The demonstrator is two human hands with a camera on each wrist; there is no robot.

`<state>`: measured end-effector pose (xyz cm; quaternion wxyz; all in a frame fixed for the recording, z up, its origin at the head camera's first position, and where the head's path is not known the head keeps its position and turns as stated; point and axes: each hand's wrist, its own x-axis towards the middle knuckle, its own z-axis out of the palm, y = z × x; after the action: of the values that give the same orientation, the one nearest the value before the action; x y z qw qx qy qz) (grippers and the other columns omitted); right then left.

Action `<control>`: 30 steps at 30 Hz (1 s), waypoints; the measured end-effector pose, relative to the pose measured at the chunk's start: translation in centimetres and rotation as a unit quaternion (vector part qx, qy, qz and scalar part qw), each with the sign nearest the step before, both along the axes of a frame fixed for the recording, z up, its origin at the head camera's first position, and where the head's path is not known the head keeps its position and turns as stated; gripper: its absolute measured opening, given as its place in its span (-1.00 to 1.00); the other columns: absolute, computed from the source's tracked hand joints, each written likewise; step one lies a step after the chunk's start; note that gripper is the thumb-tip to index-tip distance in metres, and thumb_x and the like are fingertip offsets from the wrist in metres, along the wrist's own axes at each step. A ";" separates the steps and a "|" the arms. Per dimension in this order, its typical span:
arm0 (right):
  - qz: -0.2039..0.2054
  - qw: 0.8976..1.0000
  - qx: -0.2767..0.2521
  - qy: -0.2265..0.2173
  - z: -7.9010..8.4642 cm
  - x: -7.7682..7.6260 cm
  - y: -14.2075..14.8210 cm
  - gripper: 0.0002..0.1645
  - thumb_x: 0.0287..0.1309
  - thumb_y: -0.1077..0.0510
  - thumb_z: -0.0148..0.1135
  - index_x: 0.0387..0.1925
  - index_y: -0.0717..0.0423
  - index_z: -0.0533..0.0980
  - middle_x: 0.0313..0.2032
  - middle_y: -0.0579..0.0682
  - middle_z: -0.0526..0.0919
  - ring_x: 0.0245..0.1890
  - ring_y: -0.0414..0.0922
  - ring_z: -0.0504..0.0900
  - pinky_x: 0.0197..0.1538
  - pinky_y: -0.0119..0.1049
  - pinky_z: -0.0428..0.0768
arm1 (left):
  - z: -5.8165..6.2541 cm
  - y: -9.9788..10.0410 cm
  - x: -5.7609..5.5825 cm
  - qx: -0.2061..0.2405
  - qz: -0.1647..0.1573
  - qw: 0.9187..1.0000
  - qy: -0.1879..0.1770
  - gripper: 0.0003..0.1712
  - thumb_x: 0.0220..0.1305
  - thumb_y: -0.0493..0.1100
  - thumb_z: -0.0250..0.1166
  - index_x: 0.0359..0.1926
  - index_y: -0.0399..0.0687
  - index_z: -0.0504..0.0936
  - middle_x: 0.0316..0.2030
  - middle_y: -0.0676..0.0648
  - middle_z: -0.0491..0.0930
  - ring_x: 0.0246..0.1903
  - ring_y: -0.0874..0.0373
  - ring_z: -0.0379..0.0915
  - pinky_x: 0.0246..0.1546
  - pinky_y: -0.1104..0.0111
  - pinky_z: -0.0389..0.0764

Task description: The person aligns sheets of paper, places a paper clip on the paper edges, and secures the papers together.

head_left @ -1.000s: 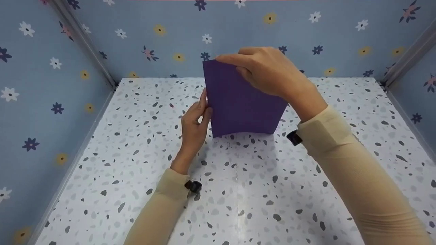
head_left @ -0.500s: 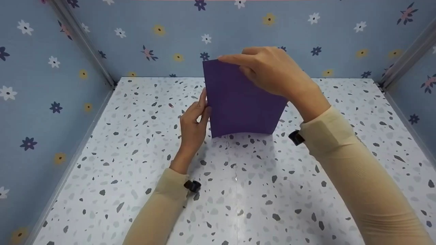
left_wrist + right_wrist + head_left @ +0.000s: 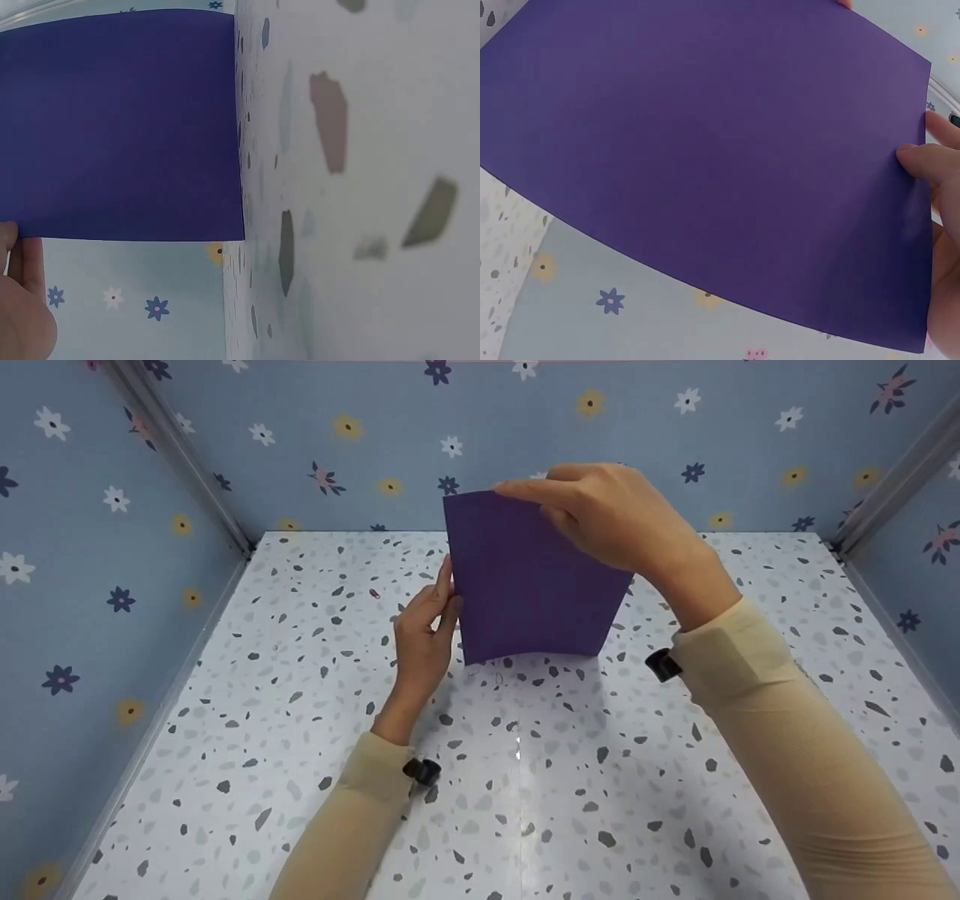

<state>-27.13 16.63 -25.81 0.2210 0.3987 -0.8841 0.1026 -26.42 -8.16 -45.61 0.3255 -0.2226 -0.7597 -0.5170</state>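
Note:
A sheet of purple paper [image 3: 536, 592] stands upright and slightly bowed, its lower edge at the tabletop. My left hand [image 3: 424, 634] pinches the left edge about halfway up, its thumb on the near face. Over the top edge reaches my right hand [image 3: 615, 517], with the index finger stretched along that edge. In the right wrist view, the right thumb [image 3: 922, 160] presses the face of the paper while other fingers lie behind the edge. The left wrist view has the paper [image 3: 120, 127] sideways, with part of the left hand [image 3: 26, 307] at its corner side.
The speckled white table [image 3: 300, 720] meets blue flowered panels [image 3: 390, 442] at the back and sides. Grey metal posts [image 3: 199, 457] stand at the corners. A small reddish mark [image 3: 374, 594] shows on the table left of the paper.
My right hand has slid a little to the right along the paper's top edge. The left hand keeps its hold, and the paper stays almost where it was.

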 end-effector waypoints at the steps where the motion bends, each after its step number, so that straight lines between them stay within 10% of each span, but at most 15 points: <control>1: 0.001 1.000 -0.002 0.001 0.0 0.0 0.1 -0.38 0.57 0.34 0.07 0.42 -0.32 0.57 -0.30 0.13 0.69 -0.50 0.04 0.51 -0.33 -0.10 0.52 | 0.0 0.0 0.0 0.000 0.000 1.000 0.001 -0.40 0.54 -0.29 0.28 0.52 -0.13 0.43 -0.09 -0.10 0.75 -0.14 0.12 0.66 -0.13 0.42 0.62; 30: -0.012 1.000 -0.006 -0.008 0.1 0.3 1.2 -0.42 0.59 0.30 0.10 0.42 -0.29 0.57 -0.24 0.14 0.71 -0.43 0.05 0.59 -0.27 -0.07 0.58 | 0.0 -0.1 0.1 -0.001 -0.008 1.000 -0.005 -0.39 0.56 -0.29 0.26 0.54 -0.12 0.40 0.03 -0.11 0.74 0.01 0.12 0.68 -0.04 0.38 0.66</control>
<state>-26.82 17.82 -25.74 0.2171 0.3863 -0.8898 0.1088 -26.33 -8.29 -45.56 0.3176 -0.2264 -0.7599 -0.5201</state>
